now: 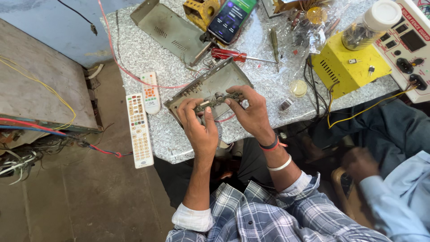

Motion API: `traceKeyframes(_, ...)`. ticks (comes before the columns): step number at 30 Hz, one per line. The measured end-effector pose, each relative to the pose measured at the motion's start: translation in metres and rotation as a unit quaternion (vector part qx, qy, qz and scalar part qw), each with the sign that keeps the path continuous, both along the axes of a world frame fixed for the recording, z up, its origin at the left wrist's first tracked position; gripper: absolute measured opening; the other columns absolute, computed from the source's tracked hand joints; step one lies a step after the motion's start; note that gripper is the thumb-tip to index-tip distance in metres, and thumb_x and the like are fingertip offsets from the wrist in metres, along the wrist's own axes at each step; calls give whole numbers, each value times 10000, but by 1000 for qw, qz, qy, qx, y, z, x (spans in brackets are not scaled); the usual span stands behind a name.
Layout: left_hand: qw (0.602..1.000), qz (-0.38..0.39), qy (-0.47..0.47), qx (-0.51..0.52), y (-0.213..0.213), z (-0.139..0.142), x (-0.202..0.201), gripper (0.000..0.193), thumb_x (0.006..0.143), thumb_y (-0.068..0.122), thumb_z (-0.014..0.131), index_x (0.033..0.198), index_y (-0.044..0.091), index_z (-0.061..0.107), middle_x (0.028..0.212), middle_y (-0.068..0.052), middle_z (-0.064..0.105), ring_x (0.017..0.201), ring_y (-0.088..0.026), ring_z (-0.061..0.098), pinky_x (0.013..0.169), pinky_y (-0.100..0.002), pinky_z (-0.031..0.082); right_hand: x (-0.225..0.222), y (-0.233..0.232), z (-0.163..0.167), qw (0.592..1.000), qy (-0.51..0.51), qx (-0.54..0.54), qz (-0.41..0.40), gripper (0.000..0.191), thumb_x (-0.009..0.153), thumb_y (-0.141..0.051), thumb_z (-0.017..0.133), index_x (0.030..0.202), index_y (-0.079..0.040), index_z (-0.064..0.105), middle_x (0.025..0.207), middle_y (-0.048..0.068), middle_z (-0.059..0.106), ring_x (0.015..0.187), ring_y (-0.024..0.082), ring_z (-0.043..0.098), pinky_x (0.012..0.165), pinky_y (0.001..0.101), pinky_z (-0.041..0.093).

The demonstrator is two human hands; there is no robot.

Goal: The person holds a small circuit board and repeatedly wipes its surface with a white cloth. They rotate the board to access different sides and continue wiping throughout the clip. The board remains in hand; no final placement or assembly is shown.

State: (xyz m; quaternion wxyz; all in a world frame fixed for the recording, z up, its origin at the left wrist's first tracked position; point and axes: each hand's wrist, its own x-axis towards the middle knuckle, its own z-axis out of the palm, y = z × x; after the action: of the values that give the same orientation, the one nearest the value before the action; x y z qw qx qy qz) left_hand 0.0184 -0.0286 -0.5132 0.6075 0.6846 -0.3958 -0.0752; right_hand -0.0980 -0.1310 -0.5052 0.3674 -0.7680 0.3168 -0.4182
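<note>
Both my hands hold a narrow green circuit board (218,100) over an open grey metal chassis (204,85) on the speckled stone table (134,49). My left hand (198,127) pinches the board's left end. The right end is gripped by my right hand (251,112), which wears wristbands. A red wire (226,118) hangs under the board.
Two white remotes (139,130) lie at the table's left edge. A metal cover (168,29), a phone (230,17), a red-handled screwdriver (229,54), a yellow box (349,69), a jar (369,24) and plastic bags crowd the back. Another person's hand (360,163) is at right.
</note>
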Motion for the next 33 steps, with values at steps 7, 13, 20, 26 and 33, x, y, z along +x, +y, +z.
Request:
traceKeyframes(7,998,-15,-65,3,-2,0,-2,532,1056,244,661,1494,14,464,1575,-241,341,1485,-413,422,1187,-519,444,-3,-2,2,1000,-1,4,0,286,890,-45,800,1157,-35,698,1032,102,750,872,182,723,780,320,566)
traceKeyframes(13,987,4,-152,50,-5,2,-7,651,1010,286,704,1529,3,432,1631,-288,256,1533,-481,273,1235,-602,301,-6,-5,3,999,-19,21,-14,375,913,-6,757,1272,-44,656,1090,99,754,885,176,720,781,312,568)
traceKeyframes(20,973,-40,-204,99,-13,5,-11,444,968,216,709,1353,35,579,1324,-160,601,1311,-409,496,1116,-543,382,-15,-10,-5,990,-86,82,74,461,976,48,669,1417,-53,586,1270,120,707,1173,197,709,981,312,613)
traceKeyframes(26,983,-15,-166,74,-11,1,-9,244,1005,152,652,1220,38,639,1157,-137,652,1112,-369,558,982,-493,428,-16,-10,-12,975,-128,126,130,478,975,52,695,1429,-21,567,1312,112,656,1193,176,654,994,299,595)
traceKeyframes(33,989,11,-132,57,-10,-7,-3,245,1072,235,602,1178,15,592,1155,-149,630,1086,-355,549,979,-487,421,-10,-9,-15,992,-61,63,88,363,895,-9,810,1238,-2,692,1023,73,673,864,105,672,733,253,536)
